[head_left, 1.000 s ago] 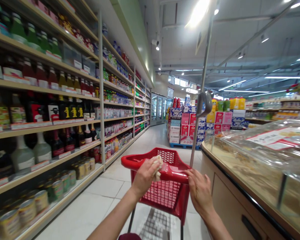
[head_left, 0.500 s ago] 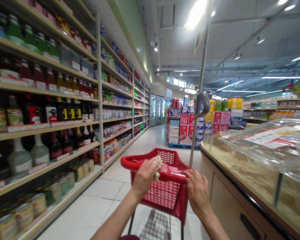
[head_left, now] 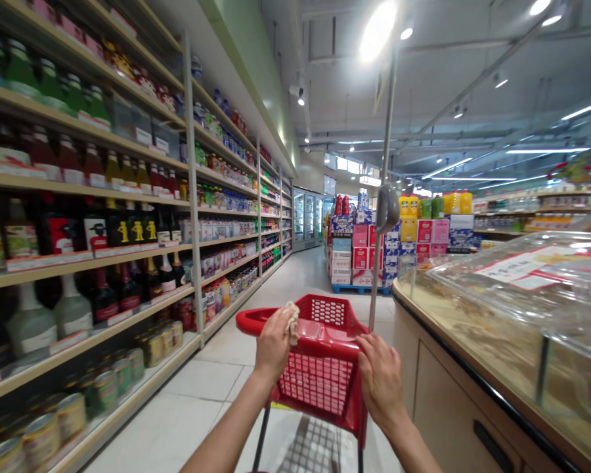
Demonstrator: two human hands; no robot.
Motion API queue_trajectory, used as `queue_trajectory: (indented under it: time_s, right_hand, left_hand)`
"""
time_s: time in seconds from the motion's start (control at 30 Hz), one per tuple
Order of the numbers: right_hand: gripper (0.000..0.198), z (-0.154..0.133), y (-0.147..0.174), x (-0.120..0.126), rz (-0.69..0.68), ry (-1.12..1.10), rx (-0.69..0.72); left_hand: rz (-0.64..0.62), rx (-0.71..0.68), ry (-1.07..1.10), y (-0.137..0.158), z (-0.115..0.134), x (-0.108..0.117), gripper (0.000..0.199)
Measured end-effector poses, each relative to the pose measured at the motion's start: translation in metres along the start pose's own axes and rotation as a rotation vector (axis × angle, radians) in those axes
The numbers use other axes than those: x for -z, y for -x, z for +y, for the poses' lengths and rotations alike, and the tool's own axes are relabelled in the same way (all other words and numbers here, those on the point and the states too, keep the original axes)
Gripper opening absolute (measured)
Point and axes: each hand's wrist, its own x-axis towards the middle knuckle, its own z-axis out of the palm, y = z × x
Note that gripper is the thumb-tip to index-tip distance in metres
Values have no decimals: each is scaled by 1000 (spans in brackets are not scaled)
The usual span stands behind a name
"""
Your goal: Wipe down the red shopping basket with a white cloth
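Note:
Ahead of me stands a red plastic shopping cart with a lattice basket and a thick red handle. My left hand is closed over a crumpled cream cloth and presses it on the left part of the handle. At the handle's right end, my right hand has its fingers curled over the bar. A grey metal pole rises beside the cart's right side, with a grey plastic loop partway up. The undersides of both hands' grips are hidden.
Shelves of bottles and cans line the left side. Close on the right is a counter with clear plastic covers. Stacked drink boxes stand on a blue pallet ahead. Tiled floor runs between them.
My left hand and the cloth have slid left along the handle. The right hand keeps its hold at the right end. The view has shifted slightly.

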Motion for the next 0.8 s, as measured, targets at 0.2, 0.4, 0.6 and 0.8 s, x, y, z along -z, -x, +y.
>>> queue_trajectory:
  time_s: [0.2, 0.4, 0.6, 0.8]
  right_hand:
    - [35, -5, 2, -1, 48, -6, -12]
    - [37, -3, 6, 4, 28, -85, -24]
    - [37, -5, 6, 9, 53, -238, -32]
    - [38, -6, -2, 18, 25, -395, -135]
  left_hand:
    - [-99, -273, 79, 4, 36, -16, 28]
    - [3, 63, 51, -2, 22, -10, 31]
    - [-139, -228, 157, -4, 49, -20, 28]
    - [-67, 96, 24, -6, 16, -14, 30]
